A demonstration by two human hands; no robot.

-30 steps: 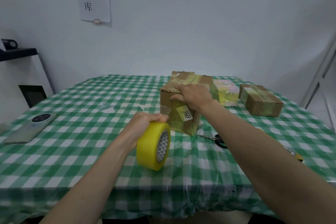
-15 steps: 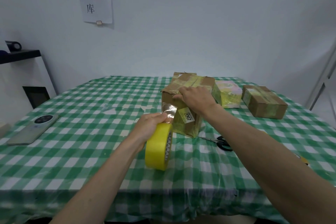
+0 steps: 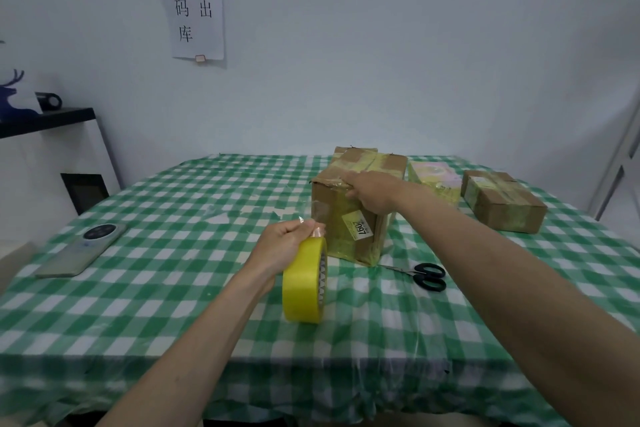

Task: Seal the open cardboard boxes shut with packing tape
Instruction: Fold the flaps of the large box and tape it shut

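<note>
Head view: a desk under a green checked cloth, seen from above the person's two forearms.
Tall box: the tall box stands upright past the middle of the desk, its flaps down and yellowish tape across the top and down the near face, which carries a label.
Right hand: the right hand rests on the near top edge of the tall box, fingers lying over the corner and pressing there; it grips nothing.
Left hand: the left hand holds the tape roll by its upper rim, fingers curled round it, roll on edge above the cloth.
Tape strip: a clear strip appears to run from the roll's top up toward the box's near face; where it ends is hard to tell.
Key relation: the box lies ahead and a little right of the roll, just beside it; the strip's long axis runs up the near face toward the pressed edge. The left hand is nearer the free tape, the right nearer the seam.
Next move, as a judgement: probably cutting the strip free.
Scissors: the scissors lie on the cloth just right of the box's base.
Other boxes: a pale wrapped box and a low brown box sit right of the tall one, both taped.
Phone: a phone lies at far left.
</note>
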